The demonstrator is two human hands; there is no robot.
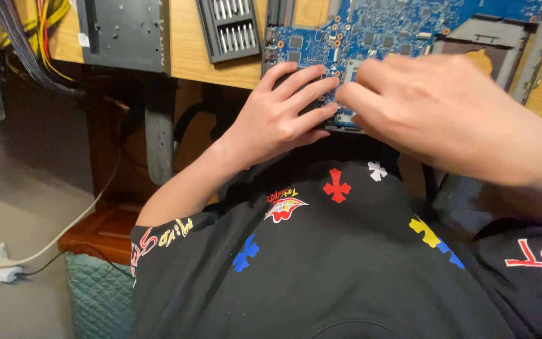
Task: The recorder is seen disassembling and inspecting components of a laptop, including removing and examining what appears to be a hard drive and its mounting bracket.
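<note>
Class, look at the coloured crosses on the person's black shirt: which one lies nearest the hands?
The white cross, small and highest on the shirt, just below the right hand; the red, yellow and blue crosses sit lower.

A small white label point(83, 39) sits on the left edge of the grey metal plate point(125, 32) at top left; possibly just tape.

Single head-worn view, steeply downward, close above hands point(371, 107) at desk edge point(221, 72)
</note>
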